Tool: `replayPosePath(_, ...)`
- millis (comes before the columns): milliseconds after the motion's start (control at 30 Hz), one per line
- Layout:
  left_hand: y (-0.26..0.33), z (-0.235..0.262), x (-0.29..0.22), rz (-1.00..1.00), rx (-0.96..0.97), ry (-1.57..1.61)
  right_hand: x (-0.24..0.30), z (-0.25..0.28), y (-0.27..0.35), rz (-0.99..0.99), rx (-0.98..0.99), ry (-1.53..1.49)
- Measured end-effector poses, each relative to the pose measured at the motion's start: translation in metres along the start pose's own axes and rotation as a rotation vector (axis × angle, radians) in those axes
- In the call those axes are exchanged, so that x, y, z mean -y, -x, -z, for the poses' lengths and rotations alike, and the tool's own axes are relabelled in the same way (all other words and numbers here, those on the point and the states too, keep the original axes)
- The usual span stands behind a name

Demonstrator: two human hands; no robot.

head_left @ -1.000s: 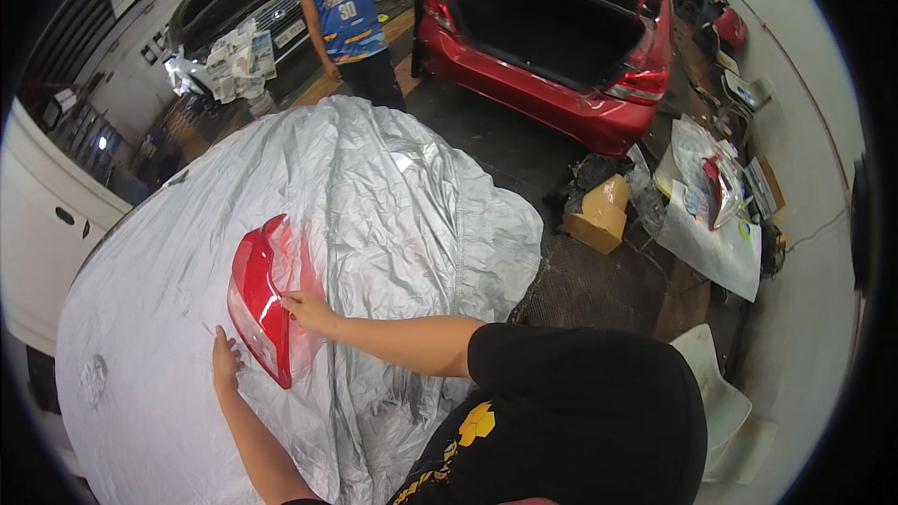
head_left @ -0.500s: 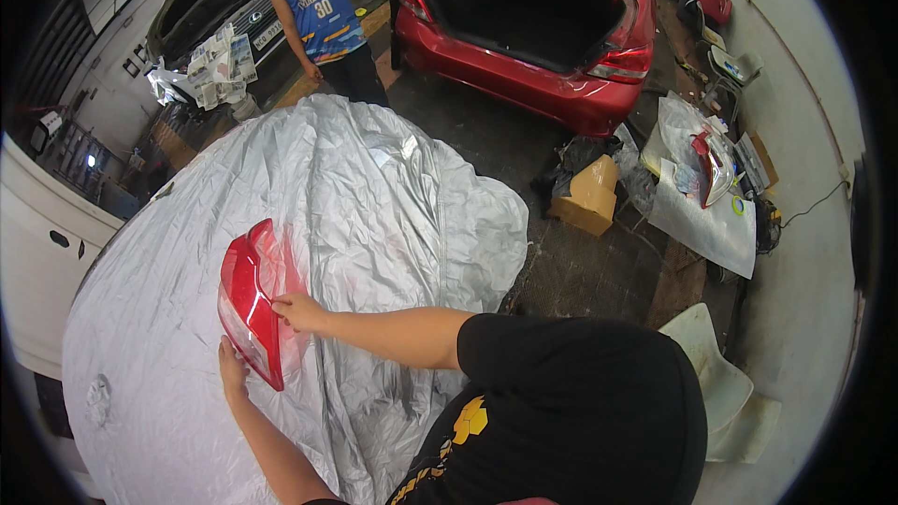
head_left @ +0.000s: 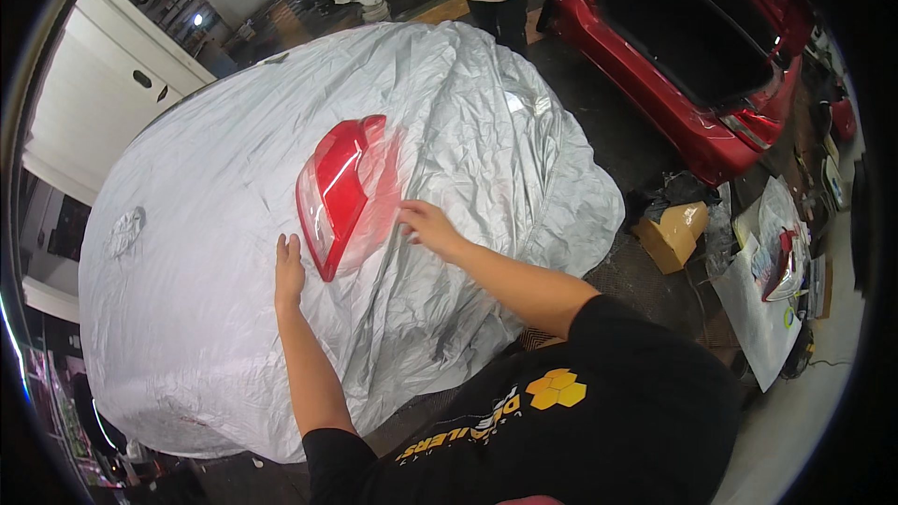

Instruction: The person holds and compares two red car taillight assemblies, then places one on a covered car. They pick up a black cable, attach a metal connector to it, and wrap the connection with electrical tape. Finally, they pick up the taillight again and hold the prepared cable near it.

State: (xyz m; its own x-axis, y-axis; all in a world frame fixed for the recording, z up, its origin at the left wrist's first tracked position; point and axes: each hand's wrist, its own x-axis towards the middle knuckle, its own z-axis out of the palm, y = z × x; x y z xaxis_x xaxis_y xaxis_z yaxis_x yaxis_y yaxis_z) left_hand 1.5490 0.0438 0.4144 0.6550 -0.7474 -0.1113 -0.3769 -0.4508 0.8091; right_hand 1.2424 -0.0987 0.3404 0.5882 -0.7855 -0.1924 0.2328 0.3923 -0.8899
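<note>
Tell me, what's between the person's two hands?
The red tail light lies between the left hand and right hand on the silver car cover, in the head view.

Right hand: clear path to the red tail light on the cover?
Probably yes. The right hand lies on the silver cover right beside the tail light, nothing between them; the left hand sits at its lower edge.

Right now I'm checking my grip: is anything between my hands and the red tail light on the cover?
Nothing visible. The left hand lies on the silver cover at the tail light's lower left edge, and the right hand touches its right side. No object sits between either hand and the light.
</note>
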Motion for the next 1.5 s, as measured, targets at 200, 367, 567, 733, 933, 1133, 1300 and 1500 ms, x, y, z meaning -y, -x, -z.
replayPosePath(200, 0.04, -0.012, -0.035, -0.009, 0.037, -0.017, -0.035, 0.119, 0.094, -0.08, -0.242, 0.023)
replayPosePath(367, 0.052, -0.023, -0.028, -0.387, -0.038, -0.48, -0.057, 0.195, 0.156, -0.113, -0.474, 0.013)
replayPosePath(567, 0.074, -0.036, -0.017, -0.146, -0.119, -0.575, -0.082, 0.247, 0.215, -0.16, -0.674, 0.055)
replayPosePath(733, 0.08, -0.042, -0.015, -0.185, -0.192, -0.514, -0.097, 0.267, 0.231, -0.177, -0.684, 0.053)
replayPosePath(933, 0.077, -0.045, -0.013, -0.146, -0.206, -0.498, -0.083, 0.251, 0.216, -0.183, -0.656, 0.062)
replayPosePath(1133, 0.071, -0.053, -0.002, -0.228, -0.191, -0.456, -0.085, 0.266, 0.219, -0.168, -0.613, 0.021)
replayPosePath(1300, 0.132, -0.095, -0.062, -0.504, -0.283, -0.231, -0.11, 0.302, 0.273, -0.256, -0.703, 0.084)
replayPosePath(1500, 0.238, -0.243, -0.122, -0.684, 0.414, -0.14, -0.184, 0.381, 0.419, -0.455, -0.928, 0.528)
